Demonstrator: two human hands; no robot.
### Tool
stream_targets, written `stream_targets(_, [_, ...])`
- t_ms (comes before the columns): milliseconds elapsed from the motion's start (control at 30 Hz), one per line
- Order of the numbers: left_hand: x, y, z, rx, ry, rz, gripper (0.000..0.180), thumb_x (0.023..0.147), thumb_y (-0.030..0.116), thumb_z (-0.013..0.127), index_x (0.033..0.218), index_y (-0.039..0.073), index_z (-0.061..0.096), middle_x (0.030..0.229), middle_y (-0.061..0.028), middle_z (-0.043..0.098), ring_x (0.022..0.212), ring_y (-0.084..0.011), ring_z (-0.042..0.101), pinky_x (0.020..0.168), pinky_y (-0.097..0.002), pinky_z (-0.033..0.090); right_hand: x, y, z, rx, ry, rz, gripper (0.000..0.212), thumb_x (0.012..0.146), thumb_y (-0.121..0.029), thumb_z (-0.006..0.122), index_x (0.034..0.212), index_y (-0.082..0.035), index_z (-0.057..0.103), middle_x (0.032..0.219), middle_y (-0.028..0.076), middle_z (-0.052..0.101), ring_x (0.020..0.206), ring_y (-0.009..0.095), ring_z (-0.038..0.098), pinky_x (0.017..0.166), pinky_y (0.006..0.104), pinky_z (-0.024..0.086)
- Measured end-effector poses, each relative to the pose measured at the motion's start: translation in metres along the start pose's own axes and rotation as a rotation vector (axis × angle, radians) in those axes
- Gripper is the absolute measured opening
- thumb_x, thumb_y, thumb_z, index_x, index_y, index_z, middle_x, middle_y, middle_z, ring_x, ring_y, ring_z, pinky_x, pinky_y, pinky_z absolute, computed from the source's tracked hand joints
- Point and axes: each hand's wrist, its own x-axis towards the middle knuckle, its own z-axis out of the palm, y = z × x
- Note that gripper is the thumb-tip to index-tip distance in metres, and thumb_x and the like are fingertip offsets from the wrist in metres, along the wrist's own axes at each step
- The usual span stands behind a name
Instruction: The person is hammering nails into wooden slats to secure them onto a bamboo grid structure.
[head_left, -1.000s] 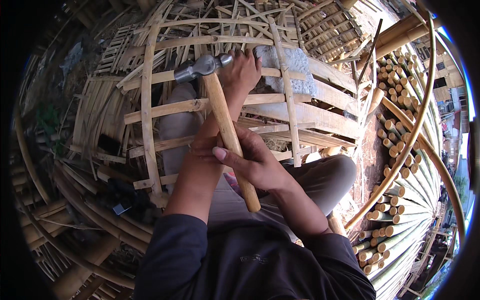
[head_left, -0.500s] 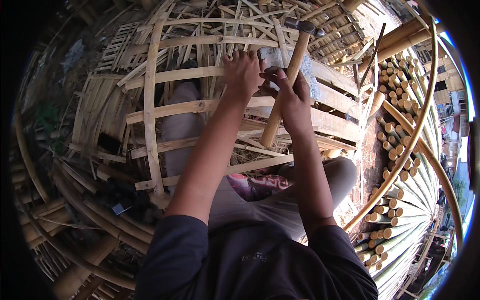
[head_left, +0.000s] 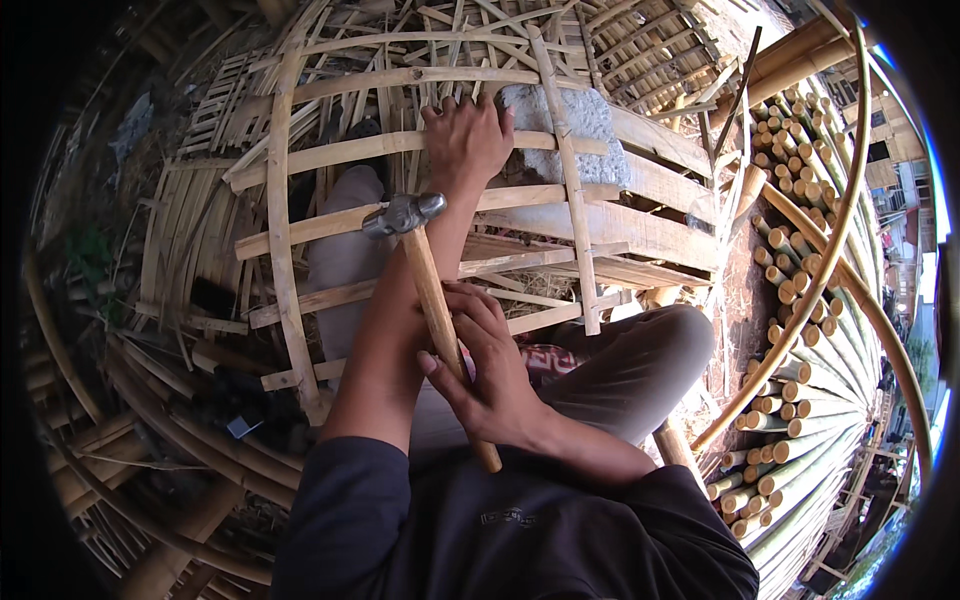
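My left hand (head_left: 468,143) lies back upward over a slat of a bamboo lattice (head_left: 350,153), its fingers curled over the far edge; the palm side is hidden. In front of my chest, my right hand (head_left: 500,385) grips a hammer (head_left: 437,300) by its wooden handle, thumb on one side and fingers on the other. The metal head points away from me and hangs over my left forearm, which it partly covers. Under the lattice's right crosspiece (head_left: 566,150), a pale grey stone block (head_left: 595,120) sits just right of my left hand.
Wide wooden boards (head_left: 660,235) lie right of the lattice. Split bamboo strips (head_left: 470,50) are heaped beyond it, with a woven bamboo panel (head_left: 650,55) at the far right. Cut bamboo poles (head_left: 800,380) are stacked to the right behind a bent pole (head_left: 790,320). My legs are folded beneath the lattice.
My right hand has drawn back from beside my left hand toward my chest, bringing the hammer down and left over my left forearm. My left hand stays over the slat.
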Motion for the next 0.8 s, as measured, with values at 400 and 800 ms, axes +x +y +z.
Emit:
stream_targets(400, [-0.003,-0.003,0.013,0.002,0.076,0.032,0.045,0.095,0.046,0.051,0.081,0.01,0.073,0.075,-0.0117,0.071,0.084,-0.0283,0.068,0.087,-0.0515,0.042,0.004,0.023,-0.016,-0.057,-0.073,0.019,0.023,0.087,-0.011,0.066,0.101,0.006,0.058,0.139,0.026,0.039,0.128,0.046,0.042,0.106,0.0453,0.039])
stream_targets(800, [-0.003,0.0,0.006,-0.006,-0.018,0.028,0.047,0.096,0.047,0.049,0.08,0.012,0.075,0.075,-0.0105,0.072,0.083,-0.028,0.068,0.093,-0.0533,0.039,0.004,0.015,-0.024,0.112,-0.153,0.146,0.026,0.083,-0.007,0.068,0.104,0.005,0.063,0.125,0.022,0.056,0.113,0.041,0.056,0.098,0.0445,0.046])
